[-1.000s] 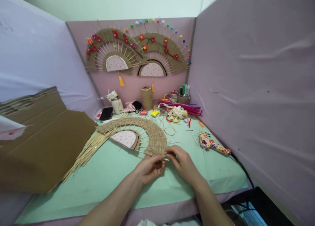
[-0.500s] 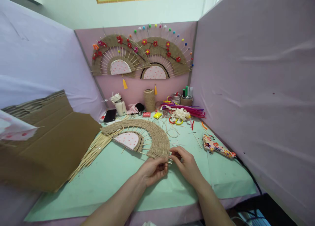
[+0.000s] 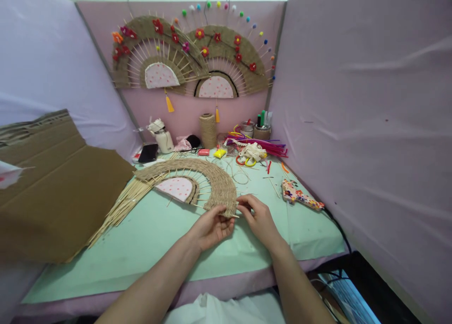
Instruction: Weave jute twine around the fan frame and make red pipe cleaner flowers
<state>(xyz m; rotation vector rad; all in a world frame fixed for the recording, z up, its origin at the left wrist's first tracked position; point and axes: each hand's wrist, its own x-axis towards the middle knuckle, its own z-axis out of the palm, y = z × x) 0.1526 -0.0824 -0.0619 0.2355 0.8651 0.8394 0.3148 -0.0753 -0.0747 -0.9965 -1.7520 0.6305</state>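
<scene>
A half-round woven twine fan (image 3: 219, 185) with thin wooden sticks lies on the green tablecloth, its near right end raised in my hands. A pink-dotted white half circle (image 3: 176, 189) sits at its centre. My left hand (image 3: 214, 227) grips the fan's lower right end, thumb on top and fingers curled beneath. At the fan's right edge, my right hand (image 3: 257, 218) has thumb and forefinger pinched by the stick tips; what exactly lies between them is too small to make out. A bundle of thin sticks (image 3: 122, 201) lies under the fan's left side.
Brown cardboard (image 3: 60, 187) leans at the left. Along the back stand a white bottle (image 3: 164, 140), a twine spool (image 3: 208, 131), pipe cleaners (image 3: 271, 147) and a pen pot (image 3: 262, 132). A flower-patterned glue gun (image 3: 300, 194) with a cord lies right. Two finished fans (image 3: 226, 46) hang behind.
The view has tilted downward, so everything sits higher in the picture. My left thumb has shifted slightly on the fan's end, and my left fingers look a little more opened out beneath.
</scene>
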